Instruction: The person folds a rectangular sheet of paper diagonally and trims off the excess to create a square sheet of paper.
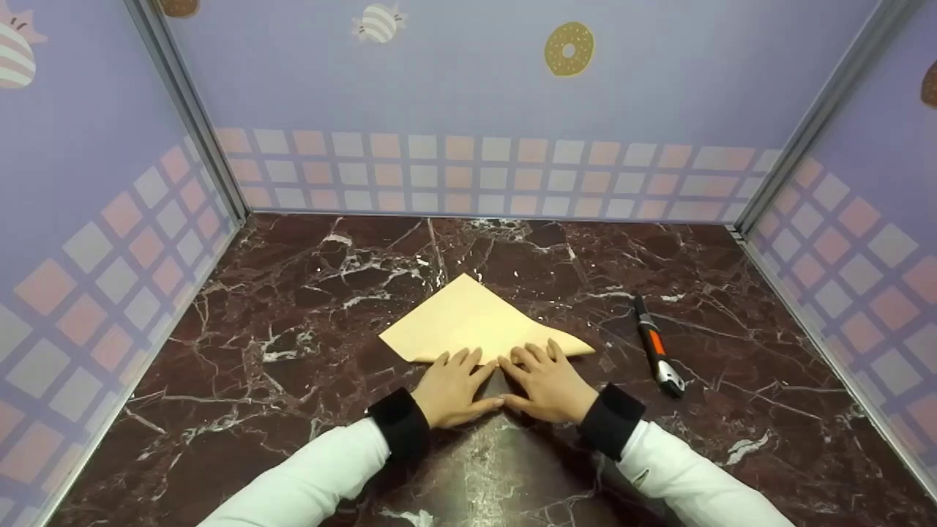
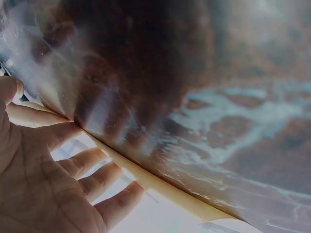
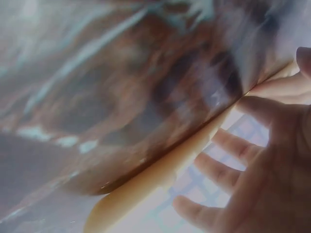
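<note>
Paper (image 1: 461, 320) on marbled tabletop (image 1: 263, 410), lilac walls (image 1: 468, 88)

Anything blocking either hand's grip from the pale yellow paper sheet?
Nothing visible. Left grip and right grip both touch the pale yellow paper sheet along its near edge; the slim black, orange and silver utility knife lies to the right, apart from them.

A pale yellow sheet of paper (image 1: 468, 315), plain and apparently folded along its near edge, lies flat-looking at the centre of the head view. One corner points up the frame; the left end is blunt, the right tapers, curving. The left hand (image 1: 452, 389) and right hand (image 1: 550, 382) touch its near edge.
</note>
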